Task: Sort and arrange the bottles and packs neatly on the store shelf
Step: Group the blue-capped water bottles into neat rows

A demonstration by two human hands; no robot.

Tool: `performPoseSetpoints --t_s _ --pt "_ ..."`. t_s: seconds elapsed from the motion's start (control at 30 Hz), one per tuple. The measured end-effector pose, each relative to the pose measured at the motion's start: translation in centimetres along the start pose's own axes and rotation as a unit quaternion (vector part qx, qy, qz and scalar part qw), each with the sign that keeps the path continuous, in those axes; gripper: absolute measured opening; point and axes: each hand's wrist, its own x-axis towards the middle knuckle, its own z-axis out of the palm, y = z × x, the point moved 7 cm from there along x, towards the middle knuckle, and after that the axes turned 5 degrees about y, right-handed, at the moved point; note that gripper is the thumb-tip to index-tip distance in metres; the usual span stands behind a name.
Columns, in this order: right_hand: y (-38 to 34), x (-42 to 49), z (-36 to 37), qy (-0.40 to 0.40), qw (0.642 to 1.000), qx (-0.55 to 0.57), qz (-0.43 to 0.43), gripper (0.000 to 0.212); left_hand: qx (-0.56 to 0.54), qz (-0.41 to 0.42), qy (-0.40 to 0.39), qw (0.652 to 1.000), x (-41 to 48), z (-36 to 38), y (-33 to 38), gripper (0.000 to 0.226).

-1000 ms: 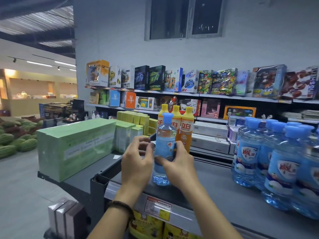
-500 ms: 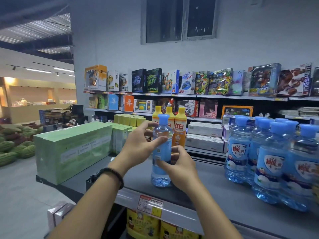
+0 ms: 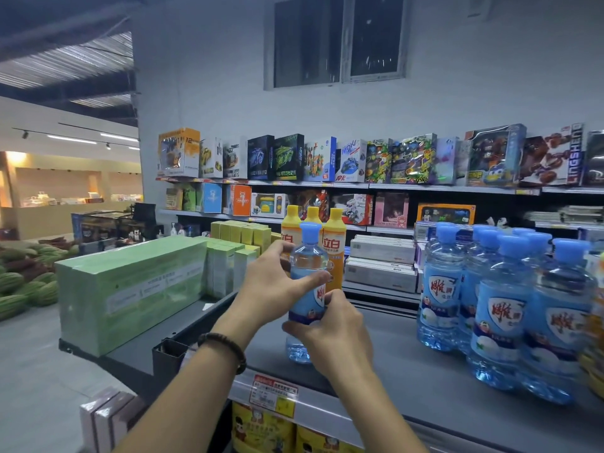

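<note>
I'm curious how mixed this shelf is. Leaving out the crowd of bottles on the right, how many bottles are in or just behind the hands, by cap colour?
Yellow-capped bottles: 3
Blue-capped bottle: 1, gripped by the left hand and the right hand
Total: 4
</note>
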Motion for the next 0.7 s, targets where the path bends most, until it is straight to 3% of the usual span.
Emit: performPoseSetpoints --t_s 0.07,0.17,0.3,0.5,0.7 --pt "0.2 0.0 -0.2 0.007 1.0 -0.01 -0.01 0.064 -0.021 -0.003 -0.031 0.999 0.2 0.4 0.3 0.058" --pt "1.0 0.4 -0.5 -0.038 0.997 0.059 -0.008 0.054 -0.087 -0.024 -0.108 0.99 0.4 0.7 -0.2 0.058" --pt "1.5 0.2 -1.1 -0.058 0.991 0.118 0.004 0.048 -0.208 -0.054 -0.195 0.957 0.0 1.4 -0.9 0.061" --pt "1.6 -0.3 -1.9 -0.02 0.995 0.093 0.005 0.047 -0.083 -0.037 -0.15 0.984 -0.5 2.9 -1.0 0.049" --pt "2.9 -0.8 -4.7 0.038 0.998 0.051 -0.014 0.046 -0.117 0.004 -0.138 0.983 -0.8 5.6 1.1 0.047"
